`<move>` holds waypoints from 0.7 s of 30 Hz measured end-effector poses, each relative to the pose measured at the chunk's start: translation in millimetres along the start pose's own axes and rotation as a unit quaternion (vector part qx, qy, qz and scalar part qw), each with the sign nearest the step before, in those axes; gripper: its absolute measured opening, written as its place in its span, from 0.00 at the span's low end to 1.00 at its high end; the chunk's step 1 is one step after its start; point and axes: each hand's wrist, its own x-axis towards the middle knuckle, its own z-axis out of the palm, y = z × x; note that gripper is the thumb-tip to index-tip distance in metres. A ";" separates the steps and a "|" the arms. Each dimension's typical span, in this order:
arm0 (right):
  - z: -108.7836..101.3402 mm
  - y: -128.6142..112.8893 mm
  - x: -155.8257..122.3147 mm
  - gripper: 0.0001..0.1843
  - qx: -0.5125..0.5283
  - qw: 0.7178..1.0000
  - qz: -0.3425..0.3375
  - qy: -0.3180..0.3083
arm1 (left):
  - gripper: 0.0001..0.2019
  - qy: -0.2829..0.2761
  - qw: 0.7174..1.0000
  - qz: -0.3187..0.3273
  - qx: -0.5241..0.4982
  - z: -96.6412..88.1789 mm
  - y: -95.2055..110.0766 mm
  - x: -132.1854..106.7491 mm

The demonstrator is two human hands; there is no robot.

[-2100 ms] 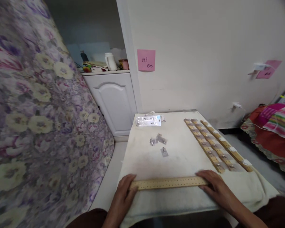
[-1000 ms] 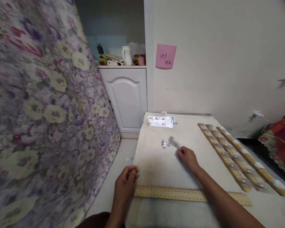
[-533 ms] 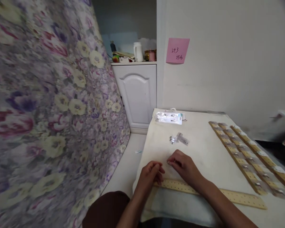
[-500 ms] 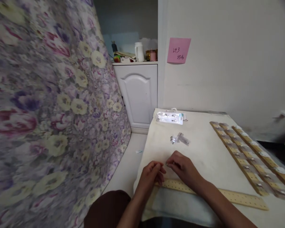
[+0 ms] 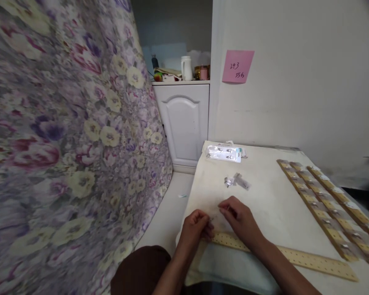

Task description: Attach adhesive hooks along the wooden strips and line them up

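My left hand [image 5: 196, 226] is closed in a pinch above the near left part of the table. Something tiny and pale shows at its fingertips, too small to name. My right hand [image 5: 240, 219] faces it a short gap away, thumb and forefinger pressed together; whatever they pinch is hidden. Below both hands lies a long pale wooden strip with rows of holes [image 5: 316, 262], partly covered by the right forearm. Beyond the hands rest a small shiny metal piece [image 5: 228, 181] and a small clear plastic packet [image 5: 241, 181].
A clear blister pack with metal pieces [image 5: 224, 153] lies at the table's [image 5: 264, 184] far left. Several wooden strips carrying small packaged pieces [image 5: 322, 205] line the right side. A floral curtain [image 5: 80, 143] hangs at left; a white cabinet [image 5: 184, 123] stands behind.
The view has turned slightly left, so the scene sits further right. My hands have drawn a little apart, and the left fingertips now press together with something tiny showing there.
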 end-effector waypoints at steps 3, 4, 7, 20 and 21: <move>4.2 10.3 -0.8 0.08 0.064 0.995 0.083 -0.003 | 0.09 0.011 1.000 -0.008 0.006 -1.6 -1.6 0.2; 6.8 12.9 -1.1 0.09 0.095 0.990 0.102 -0.022 | 0.09 0.013 1.000 -0.011 0.011 -2.3 -1.8 0.2; 16.1 18.2 -0.9 0.09 0.165 0.975 0.138 -0.051 | 0.10 0.022 0.999 -0.016 0.023 -4.9 -0.5 -1.1; 44.3 17.6 9.9 0.09 0.154 0.973 0.112 -0.129 | 0.15 0.114 0.993 -0.019 -0.020 -11.8 -29.5 -38.1; 45.7 18.2 9.9 0.09 0.146 0.975 0.099 -0.135 | 0.15 0.123 0.992 -0.015 -0.027 -10.8 -32.4 -40.9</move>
